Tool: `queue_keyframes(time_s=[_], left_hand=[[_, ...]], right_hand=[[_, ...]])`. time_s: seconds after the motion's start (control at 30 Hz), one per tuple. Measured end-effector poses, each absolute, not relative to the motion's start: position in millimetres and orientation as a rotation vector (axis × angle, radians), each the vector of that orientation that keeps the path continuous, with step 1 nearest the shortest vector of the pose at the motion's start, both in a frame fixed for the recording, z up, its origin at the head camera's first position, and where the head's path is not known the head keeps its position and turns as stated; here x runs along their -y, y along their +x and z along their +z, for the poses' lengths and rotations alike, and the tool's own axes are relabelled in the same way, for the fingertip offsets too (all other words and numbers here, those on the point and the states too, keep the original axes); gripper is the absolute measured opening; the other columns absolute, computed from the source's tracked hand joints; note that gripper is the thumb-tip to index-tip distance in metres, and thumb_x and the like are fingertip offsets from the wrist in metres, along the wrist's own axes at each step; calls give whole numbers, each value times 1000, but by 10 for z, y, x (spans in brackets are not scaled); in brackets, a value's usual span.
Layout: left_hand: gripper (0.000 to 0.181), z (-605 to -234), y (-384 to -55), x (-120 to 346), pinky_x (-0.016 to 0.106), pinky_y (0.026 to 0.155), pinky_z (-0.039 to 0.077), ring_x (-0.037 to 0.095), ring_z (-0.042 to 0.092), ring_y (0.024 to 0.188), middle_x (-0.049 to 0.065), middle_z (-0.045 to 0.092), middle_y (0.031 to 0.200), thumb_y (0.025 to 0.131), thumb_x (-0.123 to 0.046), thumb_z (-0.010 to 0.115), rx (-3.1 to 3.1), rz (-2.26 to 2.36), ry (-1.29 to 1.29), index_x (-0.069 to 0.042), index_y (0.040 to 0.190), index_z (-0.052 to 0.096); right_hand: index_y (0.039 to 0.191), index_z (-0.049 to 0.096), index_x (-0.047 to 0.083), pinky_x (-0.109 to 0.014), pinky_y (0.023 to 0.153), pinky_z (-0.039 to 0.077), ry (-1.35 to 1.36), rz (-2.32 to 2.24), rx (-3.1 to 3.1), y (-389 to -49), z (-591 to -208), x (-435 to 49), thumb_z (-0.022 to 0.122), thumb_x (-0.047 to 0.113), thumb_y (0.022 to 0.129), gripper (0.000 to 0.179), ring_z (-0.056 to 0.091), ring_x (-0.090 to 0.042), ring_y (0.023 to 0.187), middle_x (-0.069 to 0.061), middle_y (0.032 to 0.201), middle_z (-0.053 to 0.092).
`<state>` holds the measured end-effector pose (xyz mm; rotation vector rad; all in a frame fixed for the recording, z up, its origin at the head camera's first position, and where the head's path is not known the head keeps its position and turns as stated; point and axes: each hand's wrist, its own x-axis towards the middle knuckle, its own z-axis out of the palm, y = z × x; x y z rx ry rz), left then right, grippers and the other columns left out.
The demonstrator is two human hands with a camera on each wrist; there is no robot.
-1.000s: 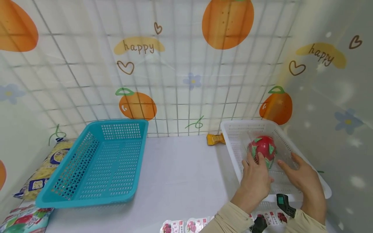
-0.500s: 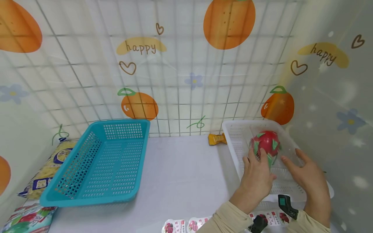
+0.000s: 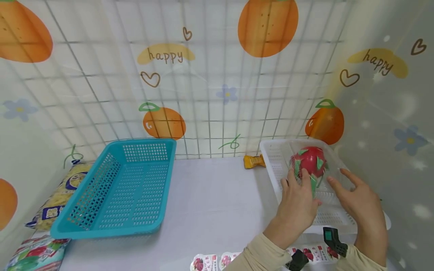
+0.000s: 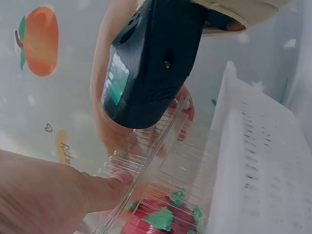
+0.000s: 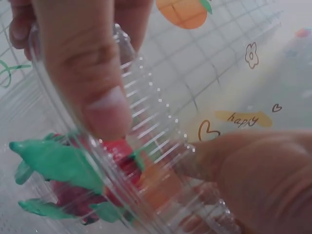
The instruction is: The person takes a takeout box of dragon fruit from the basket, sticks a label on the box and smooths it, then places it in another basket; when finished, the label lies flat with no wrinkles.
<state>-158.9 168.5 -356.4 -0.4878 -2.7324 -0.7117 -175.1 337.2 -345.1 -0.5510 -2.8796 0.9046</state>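
A red dragon fruit (image 3: pixel 312 160) with green scales sits inside a clear plastic box (image 5: pixel 146 117), over the white basket (image 3: pixel 276 180) at the right. My left hand (image 3: pixel 295 210) grips the box's near left edge; its thumb (image 4: pixel 117 181) presses on the ribbed plastic in the left wrist view. My right hand (image 3: pixel 363 205) holds the box's right side between thumb and fingers, some of them seen through the plastic in the right wrist view. Glare and blur hide how the lid and base meet.
An empty-looking teal basket (image 3: pixel 135 195) stands at the left. Beside it lie a yellow bag (image 3: pixel 64 195) and a colourful packet (image 3: pixel 40 254). A small golden packet (image 3: pixel 254 162) touches the white basket. Fruit-printed labels (image 3: pixel 205 261) lie along the front.
Both hands have shifted the box and dragon fruit slightly away, toward the back of the white basket. The head view has turned a little to the left.
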Motion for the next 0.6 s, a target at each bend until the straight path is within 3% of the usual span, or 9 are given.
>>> queue_keyframes(time_s=[0.3, 0.6], left_hand=[[85, -3441, -1546, -1494, 19, 90, 52, 20, 44, 120, 12, 36, 158, 86, -44, 80, 2758, -807, -461, -12, 155, 41], [84, -3359, -1518, -1268, 17, 86, 53, 18, 41, 121, 12, 31, 161, 88, -39, 79, 2771, -911, -480, -13, 157, 39]], right_hand=[[158, 30, 2, -78, 107, 27, -432, 875, 2849, -1703, -3328, -3179, 46, 57, 102, 81, 29, -62, 139, -38, 159, 26], [159, 29, 4, -79, 103, 31, -378, 870, 2856, -1697, -3282, -2994, 45, 61, 102, 82, 30, -63, 139, -36, 161, 24]])
